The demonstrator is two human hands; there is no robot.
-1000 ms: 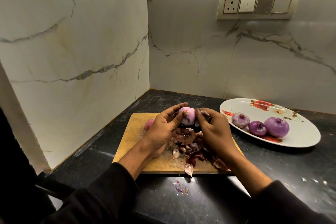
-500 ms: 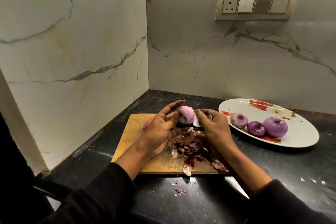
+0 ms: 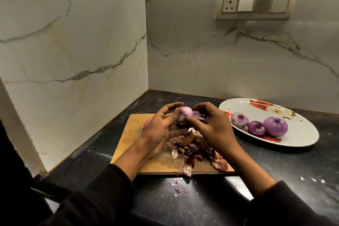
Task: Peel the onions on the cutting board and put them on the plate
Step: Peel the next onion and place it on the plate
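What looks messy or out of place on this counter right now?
Only peel scraps. A few purple bits lie on the black counter just off the cutting board, and one peel hangs over its near edge. The main pile of skins stays on the board.

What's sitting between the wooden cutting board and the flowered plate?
In the head view, only bare black countertop lies between the cutting board and the plate; the right hand hovers above the board's edge.
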